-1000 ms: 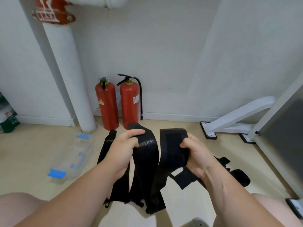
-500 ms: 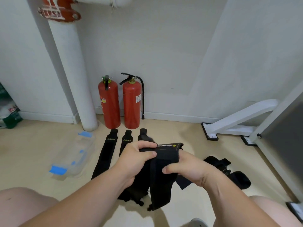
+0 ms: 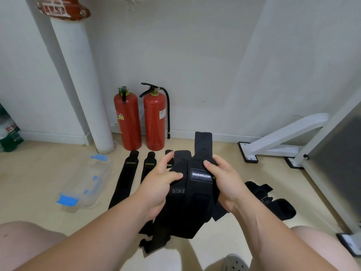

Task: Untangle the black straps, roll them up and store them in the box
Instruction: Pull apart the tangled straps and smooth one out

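Observation:
Both hands hold a bundle of tangled black straps (image 3: pixel 187 204) above the floor. My left hand (image 3: pixel 159 184) grips the left side, thumb laid over a strap marked BOKE. My right hand (image 3: pixel 224 180) grips the right side, thumb on a strap labelled MANUEKLEAR; one end sticks up past the fingers. Three straps lie flat on the floor behind: one at the left (image 3: pixel 125 177), a second (image 3: pixel 147 167) beside it, a third (image 3: pixel 169 160) mostly hidden by my left hand. More black straps (image 3: pixel 273 202) lie in a heap at the right. A clear plastic box (image 3: pixel 86 182) with blue clips sits on the floor at the left.
Two red fire extinguishers (image 3: pixel 140 122) stand against the wall behind the straps, beside a white pipe (image 3: pixel 86 94). A white metal frame (image 3: pixel 283 137) occupies the right side. My bare knees flank the bottom of the view, with a grey shoe (image 3: pixel 234 263) between them.
The hands drew together and gathered the straps into one bundle, then turned it so the MANUEKLEAR label faces up. The three flat straps on the floor came into sight.

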